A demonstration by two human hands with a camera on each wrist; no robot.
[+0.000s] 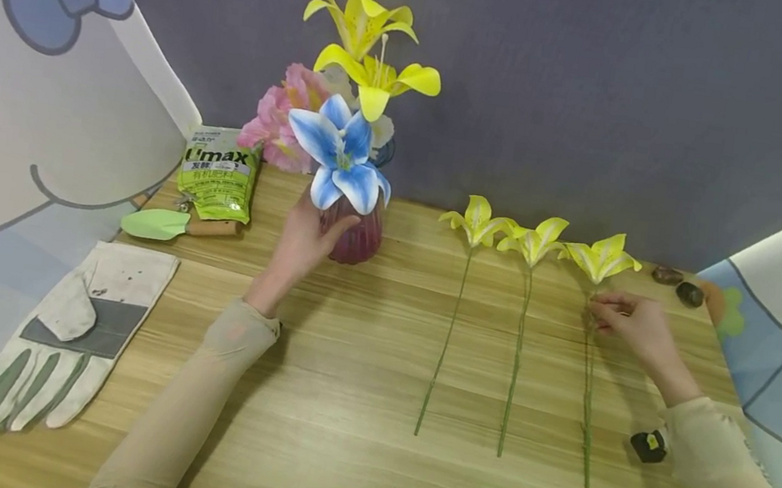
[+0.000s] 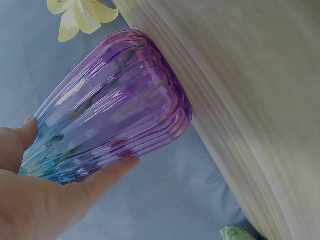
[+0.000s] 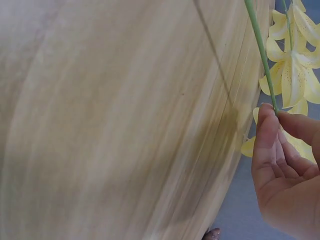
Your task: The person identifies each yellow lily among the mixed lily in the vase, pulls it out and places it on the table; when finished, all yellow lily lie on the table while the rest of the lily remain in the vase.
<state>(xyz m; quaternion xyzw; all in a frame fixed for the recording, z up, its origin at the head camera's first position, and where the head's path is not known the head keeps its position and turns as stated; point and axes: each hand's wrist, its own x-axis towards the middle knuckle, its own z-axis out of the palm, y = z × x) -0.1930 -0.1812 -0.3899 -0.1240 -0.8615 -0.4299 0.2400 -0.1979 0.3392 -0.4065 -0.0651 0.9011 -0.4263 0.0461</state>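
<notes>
A ribbed purple glass vase stands at the back of the wooden table, filled with yellow, blue and pink artificial flowers. My left hand grips the vase's side, thumb and fingers curled round it. Three yellow lilies on long green stems lie side by side on the table. My right hand pinches the stem of the rightmost lily just below its bloom. The other two lilies lie untouched to its left.
A work glove lies at the table's left front. A green fertiliser bag and a green trowel sit behind it. Two dark stones rest at the back right. A small black object lies by my right forearm. Cartoon curtains flank the table.
</notes>
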